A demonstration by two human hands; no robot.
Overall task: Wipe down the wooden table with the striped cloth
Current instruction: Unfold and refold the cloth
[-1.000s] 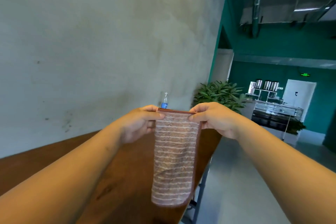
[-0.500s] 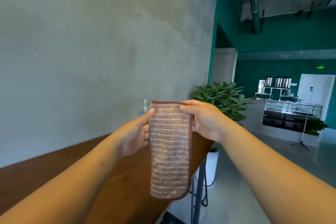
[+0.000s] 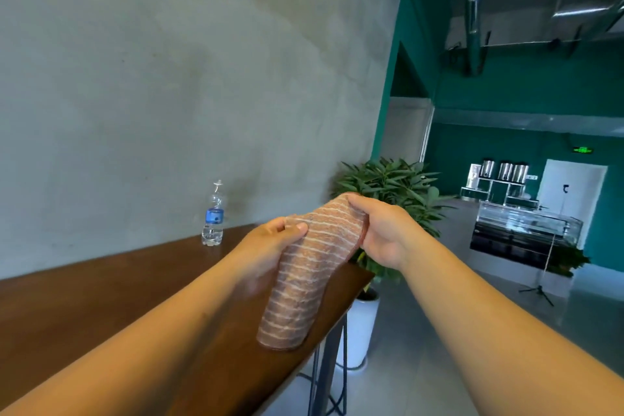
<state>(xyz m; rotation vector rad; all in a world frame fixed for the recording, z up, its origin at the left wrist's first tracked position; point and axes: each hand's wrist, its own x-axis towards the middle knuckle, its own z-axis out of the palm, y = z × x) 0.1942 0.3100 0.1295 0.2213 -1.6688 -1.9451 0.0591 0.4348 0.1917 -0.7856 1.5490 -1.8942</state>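
Two hands hold up the cloth [image 3: 312, 267] over the table [image 3: 101, 307]. The left hand [image 3: 270, 246] pinches the top left side of the cloth, with the thumb on the front and the fingers curled behind it. The right hand [image 3: 381, 233] grips the top right corner, with the fingers folded round the edge. The cloth is brown with thin white stripes. It is bunched at the top between the two hands and hangs down in a long strip. Its bottom end is just at the table top, near the right edge; I cannot tell if it touches the wood. The table is dark brown wood and runs along a grey wall [image 3: 169, 78]. A clear bottle [image 3: 213, 214] with a blue label stands upright on the table by the wall, well apart from the hands. A green plant [image 3: 395, 186] in a white pot [image 3: 358, 328] stands on the floor just past the end of the table.
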